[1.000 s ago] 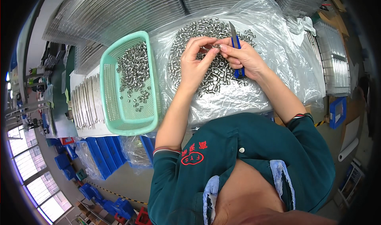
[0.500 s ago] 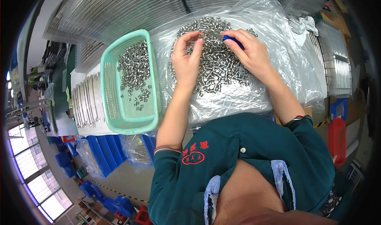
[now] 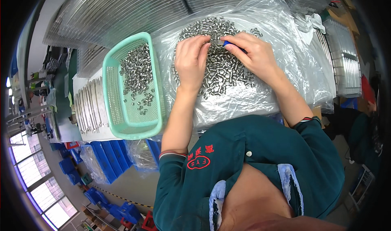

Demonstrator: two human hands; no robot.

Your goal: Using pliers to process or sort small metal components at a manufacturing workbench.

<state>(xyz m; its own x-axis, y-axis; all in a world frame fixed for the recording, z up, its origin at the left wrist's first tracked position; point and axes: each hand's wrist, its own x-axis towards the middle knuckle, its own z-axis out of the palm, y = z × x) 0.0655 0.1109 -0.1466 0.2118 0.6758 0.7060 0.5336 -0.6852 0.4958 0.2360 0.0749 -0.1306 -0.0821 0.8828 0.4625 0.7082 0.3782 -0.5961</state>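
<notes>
Stacked clear ribbed trays [image 3: 130, 17] are occupying the upper left and upper centre of the frame. Clear plastic sheeting [image 3: 295, 74] is covering the area from the centre to the right, its surface wrinkling and reflecting light. A light-green perforated basket [image 3: 106, 70] is standing left of centre, just beside the sheeting. A heap of small metal fittings [image 3: 224, 76] is lying on the sheeting at upper centre, beneath and between my hands. A row of thin metal rods [image 3: 90, 104] is lying side by side to the left of the basket.

I am holding both hands over the heap, slightly apart. My left hand [image 3: 191, 59] is curling, with thumb and fingertips drawing close; I cannot tell whether they are gripping a fitting, as the fingers are hiding the spot. My right hand [image 3: 256, 53] is clamping a blue-handled knife [image 3: 227, 44], which is sitting at upper centre with its front end pointing left toward my left fingertips. Inside the basket, loose metal pieces [image 3: 137, 70] are gathering mainly in the upper part, with a few scattering lower down.
</notes>
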